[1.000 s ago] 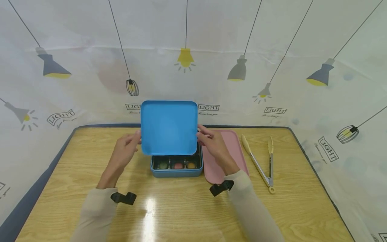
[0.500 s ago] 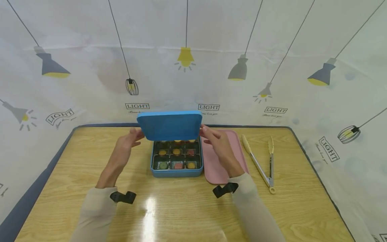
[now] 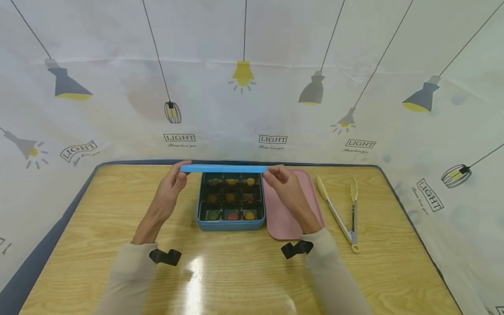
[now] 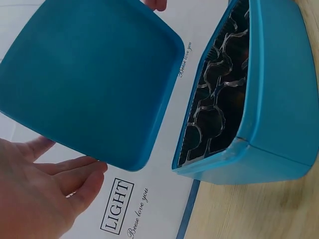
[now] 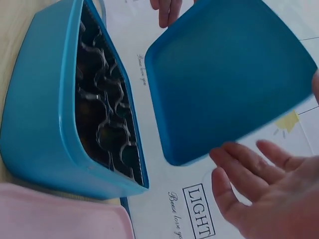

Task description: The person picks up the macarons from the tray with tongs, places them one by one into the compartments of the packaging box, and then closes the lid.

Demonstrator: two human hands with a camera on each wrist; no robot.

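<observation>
A blue lid [image 3: 224, 169] hangs level above the back part of a blue box [image 3: 231, 225], apart from it. My left hand [image 3: 167, 192] holds the lid's left edge, and my right hand [image 3: 289, 190] holds the right edge by its fingertips. From the left wrist view, the lid's plain inner face [image 4: 99, 74] shows, with the left fingers [image 4: 79, 172] at its rim. Inside the box, a clear divided tray [image 5: 102, 99] carries small round sweets, among them a green one [image 3: 214, 215], a pink one [image 3: 233, 215] and a yellow one [image 3: 250, 215].
Right of the box lies a pink tray [image 3: 281, 218], partly under my right hand. Farther right, metal tongs [image 3: 341, 222] with cream tips rest spread on the wooden table [image 3: 236, 271]. A cloth printed with lamps [image 3: 252, 109] stands behind the table.
The lid has tipped from nearly upright, its broad face showing, to level and edge-on. Both hands keep hold of it. More of the box's compartments now show.
</observation>
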